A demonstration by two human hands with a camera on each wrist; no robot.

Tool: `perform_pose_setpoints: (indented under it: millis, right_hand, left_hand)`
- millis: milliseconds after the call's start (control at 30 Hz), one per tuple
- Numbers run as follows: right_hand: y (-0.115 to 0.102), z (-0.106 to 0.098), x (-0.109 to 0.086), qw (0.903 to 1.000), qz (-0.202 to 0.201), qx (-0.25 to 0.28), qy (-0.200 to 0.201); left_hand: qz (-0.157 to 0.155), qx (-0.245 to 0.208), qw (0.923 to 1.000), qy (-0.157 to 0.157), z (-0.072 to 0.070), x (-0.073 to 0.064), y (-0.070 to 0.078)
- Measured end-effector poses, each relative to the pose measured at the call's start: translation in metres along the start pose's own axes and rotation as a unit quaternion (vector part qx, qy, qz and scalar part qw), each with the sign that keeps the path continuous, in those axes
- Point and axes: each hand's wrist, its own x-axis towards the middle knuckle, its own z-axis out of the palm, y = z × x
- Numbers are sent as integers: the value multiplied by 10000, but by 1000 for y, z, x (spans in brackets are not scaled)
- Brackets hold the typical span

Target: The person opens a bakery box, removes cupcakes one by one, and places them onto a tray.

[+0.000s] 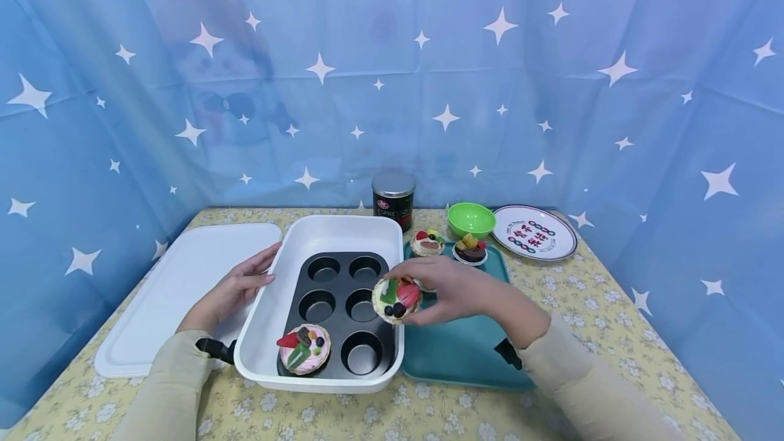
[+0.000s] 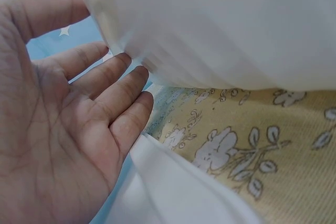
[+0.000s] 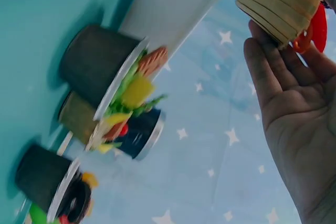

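Observation:
My right hand (image 1: 453, 289) pinches a fruit-topped cupcake (image 1: 395, 301) between thumb and fingers, above the right rim of a white rectangular tub (image 1: 260, 339). The same cupcake's pale pleated cup (image 3: 275, 6) shows in the right wrist view. Inside the tub lies a dark muffin tin (image 1: 341, 282); its near-left cup holds a pink-topped cupcake (image 1: 309, 352), and the other cups look bare. With its fingers extended, my left hand (image 1: 235, 291) rests against the tub's left side. In the left wrist view, its fingertips (image 2: 137, 74) meet the tub wall.
A teal tray (image 1: 456, 356) right of the tub carries several cupcakes, partly hidden by my right hand. Behind stand an espresso tin (image 1: 393, 206), a green bowl (image 1: 471, 220) and a printed plate (image 1: 534, 231). At left lies a flat white lid (image 1: 177, 291).

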Motion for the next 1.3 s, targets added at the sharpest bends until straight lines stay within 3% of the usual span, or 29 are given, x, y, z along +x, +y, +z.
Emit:
perform_pose_setpoints:
  millis: [333,633,867,1300]
  right_hand:
    - [13,-14,-32,9967,760,22,292]
    - [41,-18,-58,9932,814,121,824]
    - [60,-25,-73,9858,1451,85,840]
    - [69,-40,-91,9739,2067,185,919]
  left_hand:
    - [38,22,10000,-47,-1,0,0]
    - [26,223,9997,30,-1,0,-1]
    - [13,282,9996,16,-1,1,-2]
    - [19,232,9997,20,-1,1,0]
